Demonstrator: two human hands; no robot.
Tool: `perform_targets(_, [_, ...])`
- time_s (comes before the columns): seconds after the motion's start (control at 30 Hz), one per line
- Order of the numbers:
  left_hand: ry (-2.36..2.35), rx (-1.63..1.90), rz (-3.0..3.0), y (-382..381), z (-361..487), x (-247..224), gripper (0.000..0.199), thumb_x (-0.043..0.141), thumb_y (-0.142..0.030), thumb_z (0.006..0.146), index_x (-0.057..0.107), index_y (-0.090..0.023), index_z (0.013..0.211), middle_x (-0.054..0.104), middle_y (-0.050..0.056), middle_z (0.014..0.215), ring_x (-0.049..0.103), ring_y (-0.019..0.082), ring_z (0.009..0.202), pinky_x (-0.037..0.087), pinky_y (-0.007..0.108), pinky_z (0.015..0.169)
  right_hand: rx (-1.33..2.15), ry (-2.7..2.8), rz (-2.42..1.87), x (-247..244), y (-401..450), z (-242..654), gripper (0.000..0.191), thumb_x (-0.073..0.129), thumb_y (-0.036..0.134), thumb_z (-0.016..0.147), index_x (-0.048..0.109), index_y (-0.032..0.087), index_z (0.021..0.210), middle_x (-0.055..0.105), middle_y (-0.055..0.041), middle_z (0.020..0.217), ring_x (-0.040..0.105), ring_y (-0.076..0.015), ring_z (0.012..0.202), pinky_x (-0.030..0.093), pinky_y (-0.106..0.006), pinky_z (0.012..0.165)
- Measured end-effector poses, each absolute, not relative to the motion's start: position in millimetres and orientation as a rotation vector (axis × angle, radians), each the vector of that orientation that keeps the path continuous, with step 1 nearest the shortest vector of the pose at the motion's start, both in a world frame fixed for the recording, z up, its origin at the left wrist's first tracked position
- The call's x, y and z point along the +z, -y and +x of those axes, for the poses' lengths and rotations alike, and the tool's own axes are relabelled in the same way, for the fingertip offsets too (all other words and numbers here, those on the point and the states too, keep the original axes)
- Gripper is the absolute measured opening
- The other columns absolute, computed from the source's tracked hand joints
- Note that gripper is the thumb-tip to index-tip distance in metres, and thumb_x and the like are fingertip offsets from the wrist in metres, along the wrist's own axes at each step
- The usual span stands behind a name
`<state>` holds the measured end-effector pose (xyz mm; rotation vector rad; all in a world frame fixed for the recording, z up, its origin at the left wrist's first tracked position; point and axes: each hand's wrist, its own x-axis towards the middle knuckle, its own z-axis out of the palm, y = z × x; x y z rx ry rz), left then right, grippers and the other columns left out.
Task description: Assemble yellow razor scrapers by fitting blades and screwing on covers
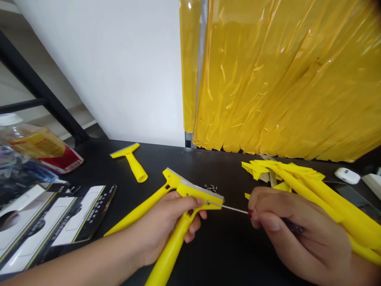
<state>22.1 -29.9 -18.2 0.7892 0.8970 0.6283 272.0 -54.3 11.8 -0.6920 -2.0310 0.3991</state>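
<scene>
My left hand [172, 212] is closed around the head of a yellow scraper [175, 244], thumb on its face close to a screw. A metal blade runs along the top edge of that head. In my right hand [297, 230] is a screwdriver [229, 207], its thin shaft pointing left and its tip at the screw. Most of its handle is hidden by the fingers. Just behind the left hand lies a second, long-handled scraper [139, 206]. A short scraper [132, 161] rests farther back. Tiny screws [212, 189] lie behind the held head.
At right is a pile of yellow scraper parts [297, 178], with a white earbud case [347, 175] beyond. Printed cards [80, 214] and a labelled bottle [44, 145] stand at left. A white panel [133, 71] and yellow plastic sheeting [276, 79] rise behind the black table [226, 250].
</scene>
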Motion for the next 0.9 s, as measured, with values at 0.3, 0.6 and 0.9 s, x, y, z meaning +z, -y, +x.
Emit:
perform_targets(0.3, [-0.903, 0.666, 0.751, 30.1, 24.2, -16.4, 0.026, 0.066, -0.031, 0.09, 0.071, -0.011, 0.075, 0.052, 0.002, 0.054, 0.045, 0.009, 0.049, 0.035, 0.018, 0.044, 0.399, 2.008, -0.694, 12.3, 55.0, 271.0, 0.009, 0.057, 0.013, 0.099, 0.061, 0.021, 0.098, 0.062, 0.0005, 0.071, 0.063, -0.0145, 0.066, 0.051, -0.029, 0.06])
perform_targets(0.6, [-0.885, 0.645, 0.778, 29.2, 21.9, -18.1, 0.028, 0.062, -0.033, 0.093, 0.071, -0.011, 0.079, 0.055, 0.003, 0.057, 0.048, 0.01, 0.049, 0.034, 0.019, 0.046, 0.369, 2.024, -0.748, 14.4, 51.9, 271.0, 0.011, 0.057, 0.014, 0.099, 0.06, 0.022, 0.093, 0.064, 0.0004, 0.069, 0.063, -0.0142, 0.064, 0.05, -0.028, 0.058])
perform_targets(0.9, [-0.906, 0.632, 0.775, 31.0, 23.2, -17.3, 0.028, 0.065, -0.034, 0.092, 0.072, -0.011, 0.077, 0.054, 0.002, 0.054, 0.046, 0.008, 0.045, 0.035, 0.018, 0.044, 0.321, 2.117, -0.68, 20.1, 50.3, 269.3, 0.009, 0.056, 0.011, 0.096, 0.059, 0.02, 0.094, 0.06, 0.0009, 0.067, 0.058, -0.013, 0.058, 0.047, -0.026, 0.053])
